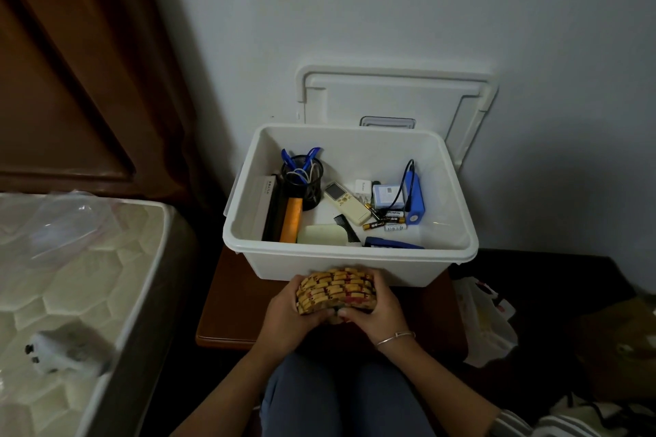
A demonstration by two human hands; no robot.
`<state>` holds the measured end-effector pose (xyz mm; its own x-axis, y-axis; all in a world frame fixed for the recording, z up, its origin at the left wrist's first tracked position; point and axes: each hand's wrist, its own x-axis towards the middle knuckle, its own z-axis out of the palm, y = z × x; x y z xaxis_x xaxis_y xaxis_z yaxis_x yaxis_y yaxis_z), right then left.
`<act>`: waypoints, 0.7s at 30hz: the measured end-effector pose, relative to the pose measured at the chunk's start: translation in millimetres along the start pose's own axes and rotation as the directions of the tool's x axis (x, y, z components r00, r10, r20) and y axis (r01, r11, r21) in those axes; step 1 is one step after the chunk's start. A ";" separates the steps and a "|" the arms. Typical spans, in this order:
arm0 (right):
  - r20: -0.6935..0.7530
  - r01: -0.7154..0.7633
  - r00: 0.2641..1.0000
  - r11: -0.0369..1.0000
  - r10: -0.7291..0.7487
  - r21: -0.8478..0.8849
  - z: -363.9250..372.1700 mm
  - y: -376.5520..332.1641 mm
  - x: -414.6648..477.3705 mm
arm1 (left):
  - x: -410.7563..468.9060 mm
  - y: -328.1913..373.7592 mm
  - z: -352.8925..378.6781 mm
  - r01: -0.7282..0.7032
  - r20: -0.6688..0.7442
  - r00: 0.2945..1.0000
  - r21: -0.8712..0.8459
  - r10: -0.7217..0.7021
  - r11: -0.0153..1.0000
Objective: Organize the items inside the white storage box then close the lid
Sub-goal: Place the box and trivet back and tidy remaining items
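Hands, left hand point(289, 312) and right hand point(376, 309), both grasp the woven pouch point(335, 289) just outside the near wall of the white storage box point(340, 262). Best place it at the empty near-right corner, clear of the batteries point(388, 222).

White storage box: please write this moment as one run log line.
stage: organizing | both hands: left hand and right hand hold patterned pouch outside white storage box | lid: off, against wall

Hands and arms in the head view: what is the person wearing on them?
Both hands are bare, without gloves. The right hand has a thin silver bracelet at the wrist and a striped sleeve pushed up near the elbow. The left hand shows no jewellery or sleeve.
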<state>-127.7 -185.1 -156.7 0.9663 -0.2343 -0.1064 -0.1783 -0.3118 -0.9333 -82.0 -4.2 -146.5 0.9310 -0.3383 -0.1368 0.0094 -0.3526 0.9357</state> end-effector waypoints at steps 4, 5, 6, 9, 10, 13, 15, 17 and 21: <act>0.008 -0.067 0.998 0.998 0.067 -0.024 -6.5 -6.7 -11.0 | -11.1 13.6 1.4 -0.023 -0.010 1.000 0.114 0.024 0.993; 0.028 -0.078 0.996 0.996 0.079 -0.034 -11.3 -13.0 -14.2 | -15.6 19.3 0.6 -0.013 -0.010 1.000 0.128 0.014 0.992; 0.051 -0.085 0.995 0.995 0.088 -0.045 -18.0 -20.8 -18.0 | -20.7 26.6 -1.7 -0.002 -0.007 1.000 0.123 0.003 0.992; 0.127 -0.097 0.987 0.995 0.096 0.005 -45.1 -53.1 -29.4 | -34.6 59.8 -15.4 0.046 0.036 0.998 0.019 -0.047 0.999; 0.146 -0.112 0.984 0.992 0.104 0.053 -54.6 -65.0 -32.8 | -36.2 73.6 -20.8 0.076 0.087 0.994 -0.045 -0.072 0.996; 0.176 -0.140 0.979 0.969 0.105 0.203 -78.8 -100.0 -37.8 | -32.8 119.9 -36.7 0.194 0.292 0.948 -0.209 -0.128 0.959; 0.154 -0.123 0.984 0.960 0.086 0.250 -91.2 -119.5 -37.1 | -24.9 148.0 -42.6 0.202 0.358 0.926 -0.201 -0.119 0.959; 0.090 -0.092 0.993 0.961 0.071 0.261 -101.2 -135.3 -36.2 | -15.2 170.7 -44.6 0.165 0.391 0.915 -0.125 -0.104 0.978; -0.062 -0.032 0.997 0.954 0.053 0.298 -118.4 -150.7 -38.5 | 8.8 183.6 -38.6 0.089 0.435 0.900 -0.085 -0.043 0.992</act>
<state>-160.0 -238.1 28.7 0.9423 -0.3068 -0.1339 -0.1455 -0.0151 -0.9892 -58.0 -38.2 36.6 0.6785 -0.6683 -0.3049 0.1227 -0.3061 0.9441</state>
